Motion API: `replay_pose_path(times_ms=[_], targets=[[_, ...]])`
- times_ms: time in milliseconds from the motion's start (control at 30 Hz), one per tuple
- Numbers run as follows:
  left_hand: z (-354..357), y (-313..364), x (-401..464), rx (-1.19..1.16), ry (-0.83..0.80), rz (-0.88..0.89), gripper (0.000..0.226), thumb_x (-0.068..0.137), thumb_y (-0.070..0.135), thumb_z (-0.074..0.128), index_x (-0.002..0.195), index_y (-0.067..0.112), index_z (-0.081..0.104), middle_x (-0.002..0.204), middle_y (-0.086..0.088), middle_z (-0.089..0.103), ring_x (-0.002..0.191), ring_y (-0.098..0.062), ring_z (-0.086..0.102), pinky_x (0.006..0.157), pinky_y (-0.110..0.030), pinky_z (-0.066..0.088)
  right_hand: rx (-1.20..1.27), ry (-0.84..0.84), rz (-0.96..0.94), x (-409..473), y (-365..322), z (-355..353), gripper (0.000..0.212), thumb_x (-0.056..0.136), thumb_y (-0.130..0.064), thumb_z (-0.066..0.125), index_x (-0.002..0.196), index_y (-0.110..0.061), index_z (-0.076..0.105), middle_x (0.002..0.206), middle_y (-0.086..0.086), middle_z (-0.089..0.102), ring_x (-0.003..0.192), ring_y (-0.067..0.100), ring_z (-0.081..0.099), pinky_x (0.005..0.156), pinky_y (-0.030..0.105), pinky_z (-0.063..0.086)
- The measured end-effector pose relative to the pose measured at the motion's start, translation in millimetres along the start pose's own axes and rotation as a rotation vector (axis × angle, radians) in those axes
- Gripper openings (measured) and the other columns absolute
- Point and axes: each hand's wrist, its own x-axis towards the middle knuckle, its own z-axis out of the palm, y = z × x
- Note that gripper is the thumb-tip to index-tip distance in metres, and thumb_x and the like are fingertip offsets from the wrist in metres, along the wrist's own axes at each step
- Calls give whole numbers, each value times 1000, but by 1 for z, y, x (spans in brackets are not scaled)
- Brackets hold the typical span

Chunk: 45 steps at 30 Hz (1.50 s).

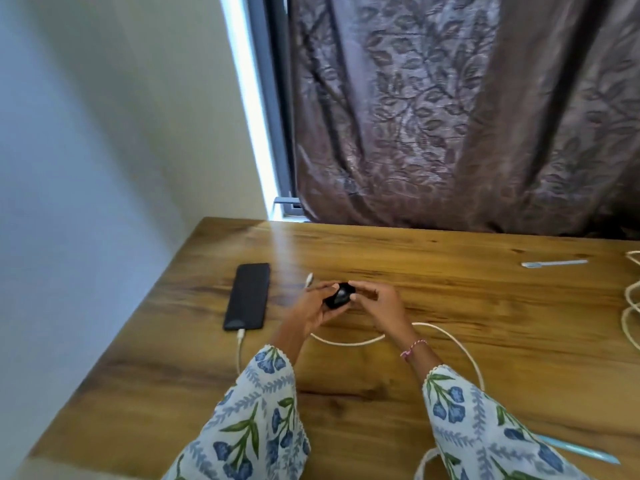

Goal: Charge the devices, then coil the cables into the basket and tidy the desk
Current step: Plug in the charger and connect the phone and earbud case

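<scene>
A small black rounded device, like an earbud case, is held above the wooden desk between both hands. My left hand cups it from the left and below, and the white plug end of a cable sticks up past its fingers. My right hand pinches the device from the right. A white cable loops on the desk under my wrists. A black phone lies flat at the left, with a white cable plugged into its near end.
More white cable coils at the desk's right edge. A pale blue pen lies at the back right, another one near my right sleeve. A patterned curtain hangs behind the desk; a wall stands to the left.
</scene>
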Motion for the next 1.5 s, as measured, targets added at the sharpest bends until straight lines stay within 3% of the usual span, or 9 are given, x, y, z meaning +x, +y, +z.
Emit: replay_pose_path(times_ms=[100,233,333,467,867,967,1100,1367,1500], targets=[[-33,17,5,-86,131,33,19,96,0,45,114,1,51,134,-27,45,123,-40,48,81,-40,52,-69,20,48,13,-8,39,21,86,-7,60,105,-7,69,108,7,70,93,9,60,82,19,46],[-68,37,14,-217,236,42,20,97,0,42,111,-2,55,135,-27,45,123,-41,47,86,-44,47,-330,42,151,32,-15,88,21,87,-27,59,104,-19,69,105,3,70,98,20,63,72,23,43],[-81,46,18,-254,230,16,17,97,1,42,103,0,58,135,-27,45,123,-40,46,84,-42,47,-513,129,150,43,-22,116,25,82,-42,62,93,-20,68,99,3,66,96,23,61,77,32,50],[-88,56,20,-285,214,-1,30,95,1,46,124,-2,53,134,-27,47,124,-39,47,86,-43,46,-665,209,152,50,-28,137,23,84,-34,61,100,-18,65,113,5,59,111,24,53,92,35,43],[-67,74,32,-370,106,-39,43,91,1,53,131,-10,40,131,-30,49,117,-38,55,87,-42,50,-41,484,68,24,-55,96,10,85,-16,64,88,-16,73,71,-6,67,63,9,59,60,22,46],[-56,74,29,-300,91,-30,41,92,0,52,130,-10,40,132,-30,48,119,-38,54,90,-42,49,-52,496,50,18,-65,87,7,84,-18,66,82,-19,73,67,-8,64,58,5,54,50,8,38],[-45,70,24,-215,77,-24,41,94,1,50,131,-12,39,133,-30,47,121,-37,52,99,-40,44,-131,486,92,13,-69,80,9,86,-22,64,86,-20,72,71,-5,67,54,5,50,45,13,31],[-42,62,17,-79,67,49,35,94,2,50,127,-7,47,131,-29,50,118,-37,53,86,-40,49,-254,418,109,1,-72,70,11,87,-24,62,88,-19,72,74,-3,66,58,10,55,53,24,46],[-41,57,14,25,28,106,31,95,2,48,125,-4,51,127,-27,54,93,-28,62,69,-30,59,-261,389,111,-1,-70,65,11,86,-24,63,83,-16,71,74,-4,66,62,10,57,54,24,44]])
